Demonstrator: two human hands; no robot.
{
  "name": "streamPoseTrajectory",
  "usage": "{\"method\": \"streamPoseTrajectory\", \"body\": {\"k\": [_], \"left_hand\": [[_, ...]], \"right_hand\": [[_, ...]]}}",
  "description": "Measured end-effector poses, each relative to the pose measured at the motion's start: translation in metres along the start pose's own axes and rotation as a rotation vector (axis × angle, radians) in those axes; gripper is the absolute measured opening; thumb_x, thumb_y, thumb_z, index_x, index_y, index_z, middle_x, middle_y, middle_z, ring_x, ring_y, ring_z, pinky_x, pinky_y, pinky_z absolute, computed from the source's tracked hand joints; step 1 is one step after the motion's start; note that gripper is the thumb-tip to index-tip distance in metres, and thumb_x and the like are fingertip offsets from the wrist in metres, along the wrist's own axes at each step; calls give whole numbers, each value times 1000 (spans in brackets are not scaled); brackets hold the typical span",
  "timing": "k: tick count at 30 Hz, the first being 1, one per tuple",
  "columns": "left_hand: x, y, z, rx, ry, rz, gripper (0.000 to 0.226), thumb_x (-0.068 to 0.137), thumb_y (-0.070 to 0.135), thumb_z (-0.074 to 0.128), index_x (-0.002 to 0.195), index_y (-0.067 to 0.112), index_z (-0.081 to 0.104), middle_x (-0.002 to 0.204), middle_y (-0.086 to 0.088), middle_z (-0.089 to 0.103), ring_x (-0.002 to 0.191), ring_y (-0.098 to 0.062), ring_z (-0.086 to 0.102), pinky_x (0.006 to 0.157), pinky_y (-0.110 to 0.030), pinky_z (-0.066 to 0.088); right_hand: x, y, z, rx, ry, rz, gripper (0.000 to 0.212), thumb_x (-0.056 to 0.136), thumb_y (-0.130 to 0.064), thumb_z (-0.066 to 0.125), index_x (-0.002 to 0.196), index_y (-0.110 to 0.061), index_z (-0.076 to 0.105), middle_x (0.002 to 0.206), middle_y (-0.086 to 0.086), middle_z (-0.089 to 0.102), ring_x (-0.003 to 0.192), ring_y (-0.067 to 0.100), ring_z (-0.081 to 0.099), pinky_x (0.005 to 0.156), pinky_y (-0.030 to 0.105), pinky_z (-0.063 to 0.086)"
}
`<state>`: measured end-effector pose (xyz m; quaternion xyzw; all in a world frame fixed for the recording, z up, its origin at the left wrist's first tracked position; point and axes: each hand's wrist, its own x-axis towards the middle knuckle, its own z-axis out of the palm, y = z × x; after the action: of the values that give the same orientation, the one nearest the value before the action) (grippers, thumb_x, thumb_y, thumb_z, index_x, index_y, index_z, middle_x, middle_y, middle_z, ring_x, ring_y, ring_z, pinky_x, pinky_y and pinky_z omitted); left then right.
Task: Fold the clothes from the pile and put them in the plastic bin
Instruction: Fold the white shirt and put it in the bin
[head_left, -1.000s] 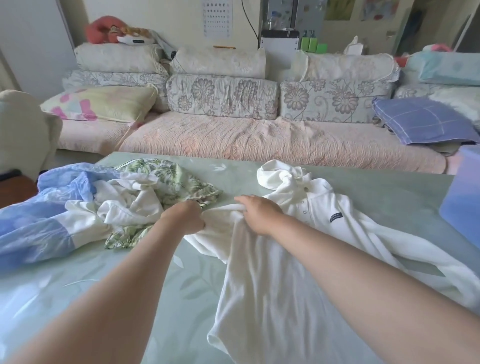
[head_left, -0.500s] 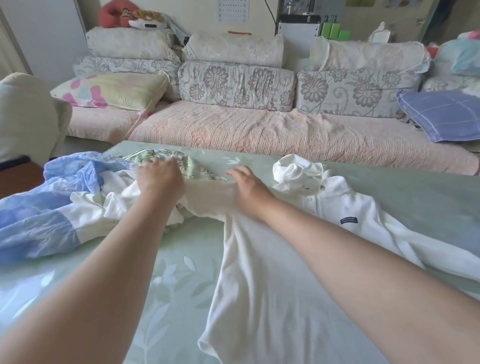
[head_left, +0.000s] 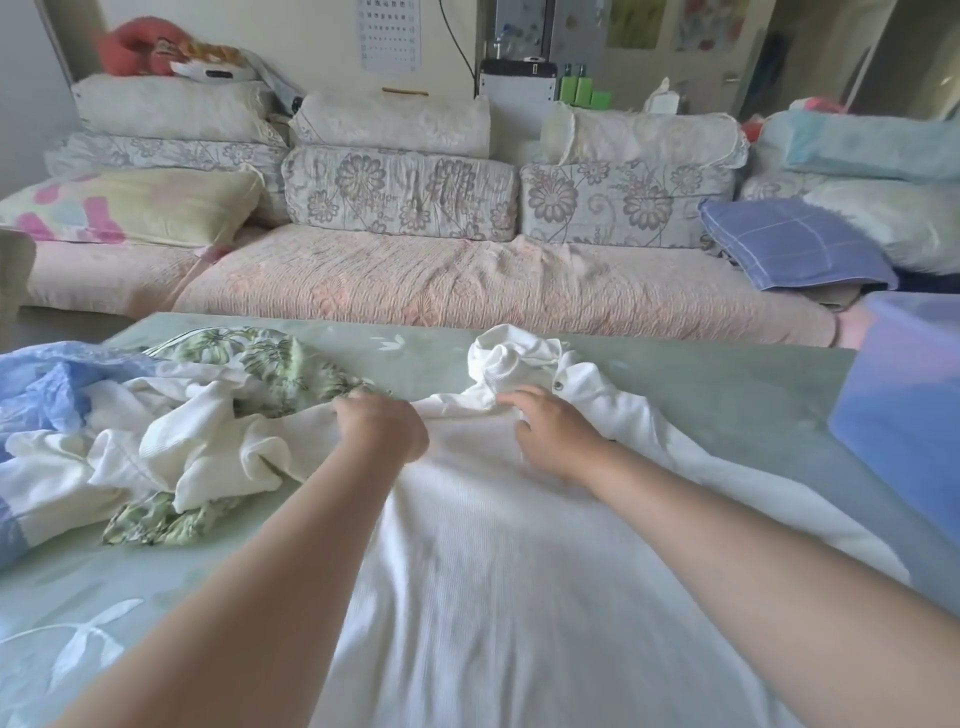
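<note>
The person is leaning both bare arms out over a pale green worktop (head_left: 727, 395), working on a white shirt (head_left: 493, 571). The left hand (head_left: 382, 431) is curling into a fist and gripping a bunch of the shirt's cloth near its top edge. The right hand (head_left: 556, 436) is lying just right of it, fingers bent, pinching the cloth just below the collar (head_left: 514, 364). A taut ridge of fabric is running between the two hands. The shirt is lying spread on the worktop, its body stretching back from the hands toward the person and passing under both forearms. The crumpled collar is sitting just beyond the right hand, and one side is trailing off to the right of that hand.

The pile (head_left: 197, 441) is lying to the left of the left hand, its nearest white folds touching the shirt beside that hand. In it a blue garment (head_left: 47, 384) is sitting farthest left. A green leaf-print garment (head_left: 270, 358) is showing beyond the left hand, and a rumpled white garment (head_left: 208, 441) is lying on top.

The bin (head_left: 904, 415), blue and translucent, is standing well to the right of the right hand at the worktop's edge, partly cut off by the frame. A sofa (head_left: 467, 280) with flowered cushions is running across the room beyond both hands.
</note>
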<state>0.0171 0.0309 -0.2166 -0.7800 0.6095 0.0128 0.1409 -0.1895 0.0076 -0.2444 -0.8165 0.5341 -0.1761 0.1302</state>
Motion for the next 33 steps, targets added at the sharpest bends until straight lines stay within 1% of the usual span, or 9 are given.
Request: {"method": "streamPoseTrajectory", "body": {"k": [4, 10, 13, 15, 17, 22, 26, 29, 33], "left_hand": [[-15, 74, -17, -209, 283, 349, 40, 93, 16, 41, 130, 17, 55, 128, -8, 52, 120, -28, 48, 98, -38, 39], [-21, 164, -4, -436, 95, 665, 47, 100, 37, 44, 144, 23, 41, 151, 0, 36, 140, -23, 29, 113, -42, 30], [-16, 179, 5, -287, 54, 640, 74, 92, 62, 46, 154, 33, 17, 163, 3, 10, 149, -23, 4, 118, -51, 11], [-12, 181, 8, -212, 14, 612, 86, 84, 76, 42, 154, 42, 5, 164, 7, -5, 150, -23, -12, 116, -60, -1], [-9, 177, 8, -207, -23, 601, 92, 77, 84, 42, 152, 46, 3, 163, 9, -9, 149, -24, -16, 113, -65, -5], [0, 167, 4, -269, 63, 605, 76, 78, 79, 49, 145, 47, 31, 160, 12, 17, 148, -18, 6, 116, -53, 9], [24, 157, 3, -519, 482, 569, 22, 91, 38, 57, 110, 33, 69, 124, 4, 60, 123, -22, 47, 101, -39, 36], [42, 147, -2, -654, 654, 424, 22, 91, 16, 57, 111, 20, 66, 119, -7, 57, 115, -30, 47, 94, -41, 42], [59, 134, -4, -705, 469, 270, 59, 97, 32, 50, 151, 28, 27, 146, -14, 35, 130, -34, 34, 106, -44, 33]], "right_hand": [[-23, 69, -36, -97, 188, 147, 46, 88, 0, 43, 127, -17, 61, 130, 8, 56, 123, 30, 51, 102, 38, 41], [-51, 140, -60, -401, 57, 490, 33, 98, -34, 46, 121, -15, 59, 128, 14, 51, 123, 35, 46, 99, 40, 40], [-48, 154, -64, -243, 41, 525, 25, 93, -43, 54, 104, -25, 67, 123, 14, 53, 122, 35, 46, 99, 39, 40], [-43, 156, -66, -104, 136, 444, 10, 91, -25, 58, 81, -29, 59, 109, 8, 58, 113, 32, 51, 89, 35, 42], [-40, 158, -69, -4, 223, 396, 23, 88, -5, 48, 76, -25, 49, 96, 3, 59, 99, 32, 56, 74, 32, 38], [-43, 168, -74, -439, 175, 454, 28, 87, 1, 43, 108, -14, 54, 109, 11, 60, 99, 33, 62, 72, 34, 42], [-30, 153, -67, -616, 133, 445, 32, 90, -5, 49, 118, -17, 60, 123, 9, 55, 114, 31, 57, 87, 36, 46], [-7, 144, -59, -582, 289, 229, 29, 84, -4, 54, 107, -21, 61, 117, 6, 53, 109, 30, 52, 87, 38, 40], [28, 125, -43, -149, 317, 116, 34, 86, 3, 49, 110, -16, 64, 116, 6, 57, 108, 29, 54, 84, 37, 43]]}}
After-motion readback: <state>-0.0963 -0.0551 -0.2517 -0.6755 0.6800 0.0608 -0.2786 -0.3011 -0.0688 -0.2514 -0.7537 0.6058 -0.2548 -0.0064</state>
